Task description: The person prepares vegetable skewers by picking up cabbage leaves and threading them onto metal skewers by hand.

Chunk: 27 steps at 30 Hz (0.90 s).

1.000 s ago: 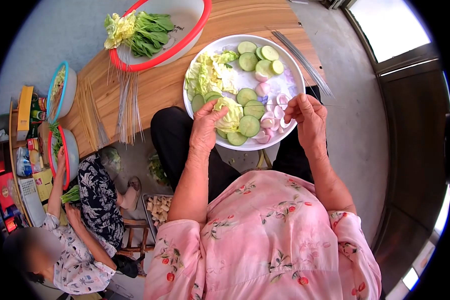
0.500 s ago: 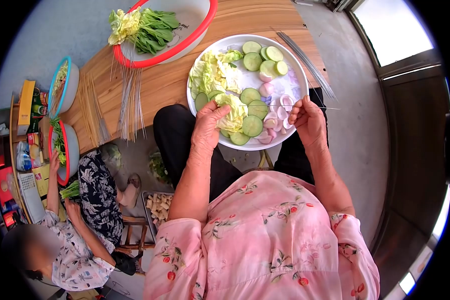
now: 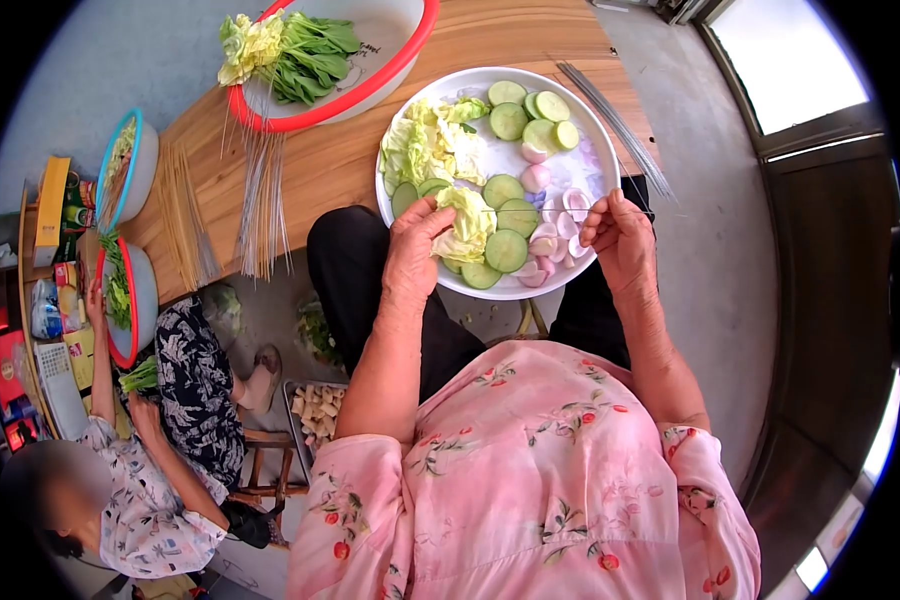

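Observation:
A round white plate (image 3: 510, 90) holds torn cabbage leaves (image 3: 420, 150), cucumber slices (image 3: 507, 250) and pink onion pieces (image 3: 545, 243). Over its left front part, my left hand (image 3: 415, 240) pinches a pale cabbage leaf (image 3: 464, 228). My right hand (image 3: 622, 238), at the plate's right edge, has its fingers closed on a thin metal skewer (image 3: 560, 210). The skewer runs level across the plate towards the leaf; whether its tip is inside the leaf cannot be made out.
A red-rimmed basin (image 3: 370, 95) with greens stands on the wooden table (image 3: 490, 35). Skewers lie by its right edge (image 3: 615, 125) and in bundles at left (image 3: 260, 200). A co-worker (image 3: 160, 500) sits at lower left near smaller basins (image 3: 145, 300). A tray of cut pieces (image 3: 315, 412) is below.
The skewer's far right end has shifted left, nearer my right hand. The view has moved slightly. The co-worker's raised hand has moved to the left side of the small red-rimmed basin.

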### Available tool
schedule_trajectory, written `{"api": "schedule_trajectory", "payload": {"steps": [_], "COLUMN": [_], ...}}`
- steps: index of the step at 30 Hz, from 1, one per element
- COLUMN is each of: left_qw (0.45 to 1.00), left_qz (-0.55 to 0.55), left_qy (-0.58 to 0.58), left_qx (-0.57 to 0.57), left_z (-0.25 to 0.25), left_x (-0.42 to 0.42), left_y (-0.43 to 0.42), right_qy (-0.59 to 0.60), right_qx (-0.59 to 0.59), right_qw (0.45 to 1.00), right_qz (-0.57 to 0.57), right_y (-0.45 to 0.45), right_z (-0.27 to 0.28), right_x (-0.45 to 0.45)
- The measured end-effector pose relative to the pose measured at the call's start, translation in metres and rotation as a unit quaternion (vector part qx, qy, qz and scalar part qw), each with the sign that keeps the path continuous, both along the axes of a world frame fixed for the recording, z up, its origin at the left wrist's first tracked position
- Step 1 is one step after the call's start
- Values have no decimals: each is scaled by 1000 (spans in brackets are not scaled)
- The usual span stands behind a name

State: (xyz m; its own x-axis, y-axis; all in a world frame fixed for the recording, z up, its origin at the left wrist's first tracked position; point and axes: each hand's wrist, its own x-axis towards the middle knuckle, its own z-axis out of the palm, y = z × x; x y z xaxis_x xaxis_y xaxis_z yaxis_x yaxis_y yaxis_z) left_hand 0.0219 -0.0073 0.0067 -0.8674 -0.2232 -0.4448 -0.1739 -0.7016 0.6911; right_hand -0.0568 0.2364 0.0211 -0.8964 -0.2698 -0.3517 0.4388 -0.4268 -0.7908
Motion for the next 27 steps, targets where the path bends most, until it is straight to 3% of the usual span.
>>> {"api": "schedule_trajectory", "payload": {"steps": [17,21,24,27], "left_qw": [997,996,998,997], "left_qz": [-7,0,-52,1], "left_qy": [0,-3,31,10], "left_qx": [71,92,33,81], "left_z": [-2,3,-7,-7], "left_x": [-1,-2,-1,-2], "left_y": [5,6,6,14], "right_qy": [-178,-194,-193,-184], "right_qx": [-119,-122,-117,-131], "right_qw": [977,973,974,974], "right_qz": [-9,-18,-12,-14], "right_y": [1,-5,-14,-24], "right_z": [-25,-25,-23,-19], "right_x": [4,10,15,19]}}
